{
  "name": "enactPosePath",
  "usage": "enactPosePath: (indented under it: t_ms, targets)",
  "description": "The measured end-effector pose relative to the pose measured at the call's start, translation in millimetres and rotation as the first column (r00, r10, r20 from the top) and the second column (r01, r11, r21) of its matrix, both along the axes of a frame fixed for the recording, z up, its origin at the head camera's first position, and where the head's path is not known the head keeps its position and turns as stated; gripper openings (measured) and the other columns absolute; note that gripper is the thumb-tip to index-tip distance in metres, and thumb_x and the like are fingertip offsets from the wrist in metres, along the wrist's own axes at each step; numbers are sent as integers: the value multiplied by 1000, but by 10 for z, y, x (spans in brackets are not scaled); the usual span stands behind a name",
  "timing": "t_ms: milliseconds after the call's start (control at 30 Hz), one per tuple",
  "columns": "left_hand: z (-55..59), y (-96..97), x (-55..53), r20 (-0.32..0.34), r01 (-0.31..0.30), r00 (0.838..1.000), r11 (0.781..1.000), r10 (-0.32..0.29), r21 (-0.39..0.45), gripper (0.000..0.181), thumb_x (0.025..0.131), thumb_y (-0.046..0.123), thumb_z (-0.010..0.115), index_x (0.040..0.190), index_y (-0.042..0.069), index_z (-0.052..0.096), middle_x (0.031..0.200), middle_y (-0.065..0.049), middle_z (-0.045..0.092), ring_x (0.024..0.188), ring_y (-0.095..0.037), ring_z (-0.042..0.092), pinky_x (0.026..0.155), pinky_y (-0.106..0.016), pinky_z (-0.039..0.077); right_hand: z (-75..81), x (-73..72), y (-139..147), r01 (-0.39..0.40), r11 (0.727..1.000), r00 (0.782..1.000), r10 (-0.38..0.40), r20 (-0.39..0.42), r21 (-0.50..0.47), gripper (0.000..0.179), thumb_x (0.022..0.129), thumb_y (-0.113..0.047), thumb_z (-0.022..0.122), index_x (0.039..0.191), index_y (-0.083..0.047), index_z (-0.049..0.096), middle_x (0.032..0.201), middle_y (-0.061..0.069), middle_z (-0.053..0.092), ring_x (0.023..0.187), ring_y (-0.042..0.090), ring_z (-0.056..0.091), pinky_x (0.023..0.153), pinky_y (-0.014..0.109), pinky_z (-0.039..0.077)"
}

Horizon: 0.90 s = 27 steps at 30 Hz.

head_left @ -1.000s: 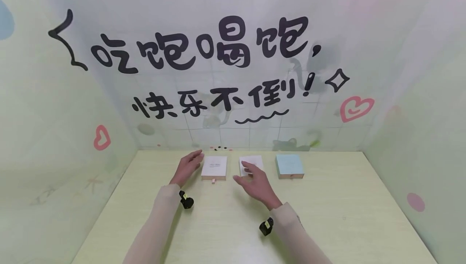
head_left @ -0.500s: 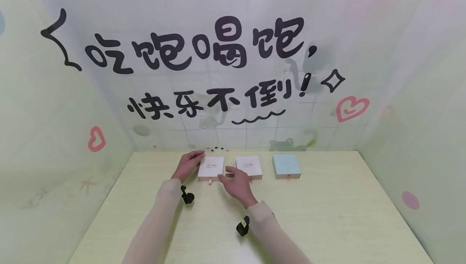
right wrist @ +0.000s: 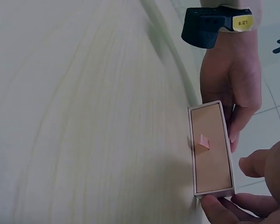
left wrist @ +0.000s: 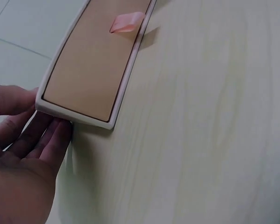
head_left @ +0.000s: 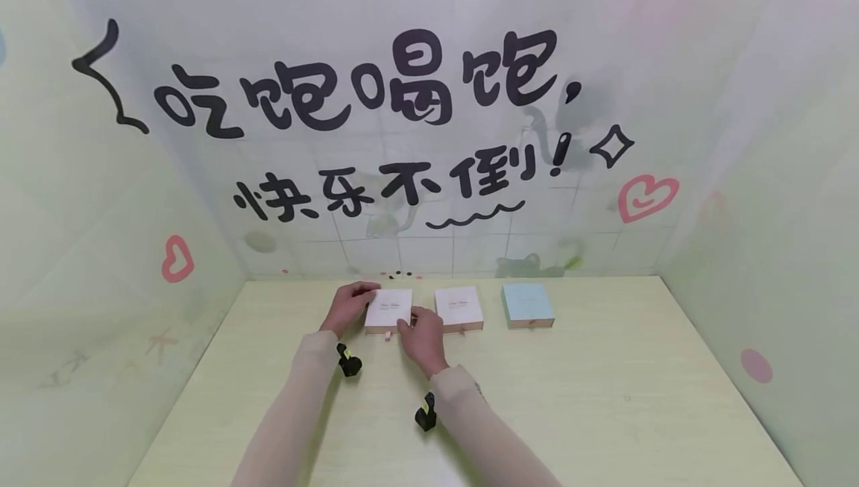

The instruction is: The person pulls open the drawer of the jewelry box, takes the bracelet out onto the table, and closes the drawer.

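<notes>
A flat white drawer box point(head_left: 388, 310) stands at the left of a row at the back of the table. Its tan drawer front carries a pink ribbon pull point(left wrist: 127, 22). My left hand point(head_left: 349, 308) holds its left side, with the thumb at the top edge and the fingers against the side wall. At the opposite side, my right hand point(head_left: 424, 336) has curled fingers against the wall. The right thumb point(right wrist: 254, 163) lies over the top near the front corner.
A second white drawer box point(head_left: 459, 306) stands close to the right of my right hand. Farther right is a light blue drawer box point(head_left: 529, 304). The pale wooden table point(head_left: 590, 397) meets a printed fabric wall point(head_left: 456, 256) just behind the row.
My right hand has moved left from in front of the second white box to the first box's right side, its fingers drawing in. My left hand has closed in on the left side.
</notes>
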State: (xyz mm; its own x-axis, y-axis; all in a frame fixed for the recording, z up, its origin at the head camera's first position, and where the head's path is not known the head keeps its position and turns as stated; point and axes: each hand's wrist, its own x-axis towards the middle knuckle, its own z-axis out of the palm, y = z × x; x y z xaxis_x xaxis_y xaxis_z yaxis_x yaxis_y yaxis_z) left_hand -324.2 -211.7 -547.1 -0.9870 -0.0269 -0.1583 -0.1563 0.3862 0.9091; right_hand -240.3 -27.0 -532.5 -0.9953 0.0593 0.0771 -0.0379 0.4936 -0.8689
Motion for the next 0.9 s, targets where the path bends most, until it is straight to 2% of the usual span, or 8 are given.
enactPosePath:
  t_ms: [233, 467, 700, 900]
  targets:
    - [-85, -26, -41, 17, -12, 1000, 1000, 12, -18, 30, 103, 15, 56, 129, 9, 69, 140, -15, 62, 131, -30, 55, 109, -45, 47, -56, -13, -28, 24, 999, 1000, -24, 0, -22, 22, 94, -8, 71, 114, 2, 74, 91, 7, 70, 80, 12, 57, 70, 26, 49]
    - [-66, -32, -35, 26, -7, 1000, 999, 8, -32, 29, 104, 15, 56, 128, 10, 69, 141, -14, 61, 133, -30, 54, 112, -48, 46, -63, -16, -21, 34, 999, 999, -34, 9, -24, 23, 93, -8, 72, 114, 2, 73, 93, 8, 70, 82, 13, 59, 72, 27, 52]
    - [19, -54, 75, 1, -6, 1000, 999, 6, -45, 29, 103, 14, 57, 129, 8, 68, 139, -16, 62, 130, -31, 56, 110, -47, 47, -20, -20, -1, 34, 999, 999, -33, 30, -8, 27, 93, -9, 73, 117, 3, 71, 98, 13, 72, 88, 17, 65, 77, 32, 57]
    - [21, -109, 189, -41, -11, 999, 996, 7, -88, 28, 102, 14, 60, 127, 6, 69, 135, -18, 64, 124, -31, 59, 106, -45, 49, 1, -6, 22, 25, 1000, 999, -24, 48, -16, 24, 93, -10, 73, 114, 3, 71, 101, 14, 73, 91, 20, 67, 79, 34, 58]
